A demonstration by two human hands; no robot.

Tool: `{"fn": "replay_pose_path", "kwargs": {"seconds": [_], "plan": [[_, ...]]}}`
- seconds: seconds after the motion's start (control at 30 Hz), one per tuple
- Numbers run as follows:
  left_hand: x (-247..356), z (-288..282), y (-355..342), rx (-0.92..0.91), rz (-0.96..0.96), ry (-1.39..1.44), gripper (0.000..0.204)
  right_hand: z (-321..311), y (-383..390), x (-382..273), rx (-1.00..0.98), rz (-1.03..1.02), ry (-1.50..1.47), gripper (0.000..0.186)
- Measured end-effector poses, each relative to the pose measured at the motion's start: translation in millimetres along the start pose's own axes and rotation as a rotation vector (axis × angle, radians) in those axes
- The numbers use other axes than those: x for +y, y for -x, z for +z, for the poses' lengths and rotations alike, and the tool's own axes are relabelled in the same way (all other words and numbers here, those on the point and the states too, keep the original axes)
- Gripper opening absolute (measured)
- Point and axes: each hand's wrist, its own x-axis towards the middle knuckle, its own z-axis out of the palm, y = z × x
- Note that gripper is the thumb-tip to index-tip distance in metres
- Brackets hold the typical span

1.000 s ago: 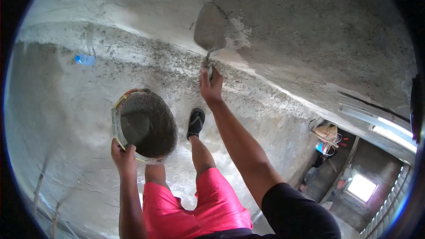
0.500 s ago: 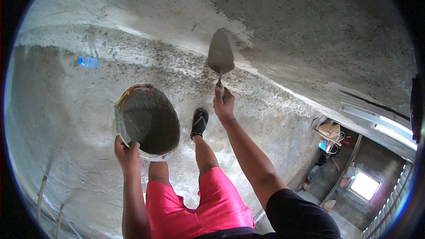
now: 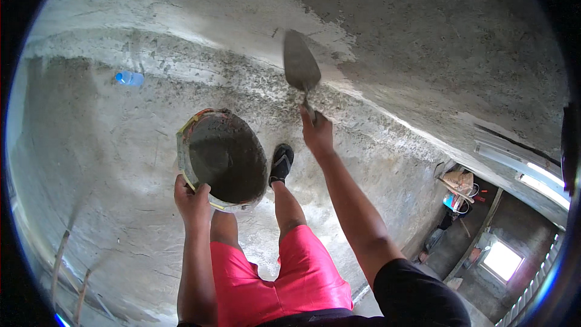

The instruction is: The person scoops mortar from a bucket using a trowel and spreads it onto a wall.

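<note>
My left hand [image 3: 192, 198] grips the near rim of a round bucket [image 3: 186, 160], tilted so that its inside shows. Wet grey mortar [image 3: 221, 154] coats the bucket's wall and bottom. In my right hand [image 3: 317, 132] is the handle of a pointed trowel [image 3: 301, 62], its blade directed away from me toward the wall. The blade looks grey and slightly blurred. Ahead of it, the wall [image 3: 242, 0] carries a darker, wet-looking patch of plaster [image 3: 423, 30] on the right and paler plaster on the left.
A blue-capped plastic bottle [image 3: 129, 79] lies at the far left near the wall's foot. My sandalled foot [image 3: 281, 163] stands between bucket and trowel. Sticks [image 3: 59, 260] rise at the lower left. At the right are a sack [image 3: 458, 180], buckets and a bright window opening [image 3: 502, 261].
The bucket and my left hand have shifted right in the picture, as has the scene around them. The trowel tip has risen a little, and my right hand has moved slightly right and up.
</note>
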Motion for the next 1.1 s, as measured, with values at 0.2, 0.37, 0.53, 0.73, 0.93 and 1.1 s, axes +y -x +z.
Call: {"fn": "replay_pose_path", "kwargs": {"seconds": [0.2,0.37,0.53,0.73,0.93,1.1], "plan": [[5,1,2,0.002,0.028,-0.013,0.028,-47,96,2,-0.256,-0.090,-0.080,0.032],[8,4,1,-0.005,0.037,0.008,0.026,-65,118,-1,-0.416,-0.298,0.073,0.031],[6,5,2,-0.032,0.083,-0.066,0.020,-54,123,-9,-0.566,-0.360,0.411,0.035],[6,9,6,-0.049,0.120,-0.109,0.017,-26,113,-9,-0.685,-0.493,0.473,0.030],[3,13,12,-0.099,0.109,-0.160,0.017,-22,106,-4,-0.720,-0.551,0.646,0.023],[3,20,21,-0.136,0.054,-0.093,0.018,-22,94,-8,-0.615,-0.516,0.731,0.024]]}}
